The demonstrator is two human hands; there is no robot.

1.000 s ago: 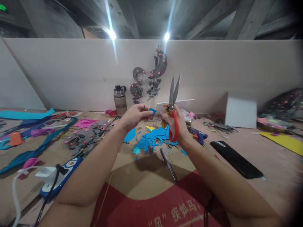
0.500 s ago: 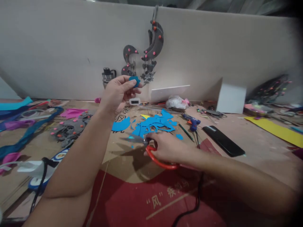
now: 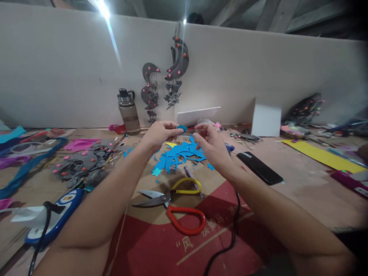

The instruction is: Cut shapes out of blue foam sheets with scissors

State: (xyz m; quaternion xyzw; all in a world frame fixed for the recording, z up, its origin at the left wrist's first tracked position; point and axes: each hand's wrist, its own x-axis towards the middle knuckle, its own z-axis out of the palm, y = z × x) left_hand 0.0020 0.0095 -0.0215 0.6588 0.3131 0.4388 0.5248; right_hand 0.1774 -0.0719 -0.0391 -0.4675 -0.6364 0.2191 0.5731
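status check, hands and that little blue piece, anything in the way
Left hand pinching small blue piece. Right hand open, beside it, not touching. Open scissors lie on the cardboard, clear of both hands.

left hand [image 3: 162,135]: pinching blue piece [image 3: 182,128] | right hand [image 3: 212,145]: near | scissors [image 3: 166,198] (blades parted): on cardboard [image 3: 143,245]

A pale pinkish worktop [image 3: 304,199], largely covered by brown-and-red cardboard [image 3: 161,249]. On the cardboard, toward the middle of the front edge, scissors [image 3: 166,198] lie with blades apart, one handle yellow, one red. Beyond them is a pile of blue cutouts [image 3: 181,153]. Gray felt pieces [image 3: 83,163] lie toward the left edge. A bottle [image 3: 129,117] stands upright near the back edge. Toward the right edge rest a black phone [image 3: 260,168] and a yellow sheet [image 3: 324,155].
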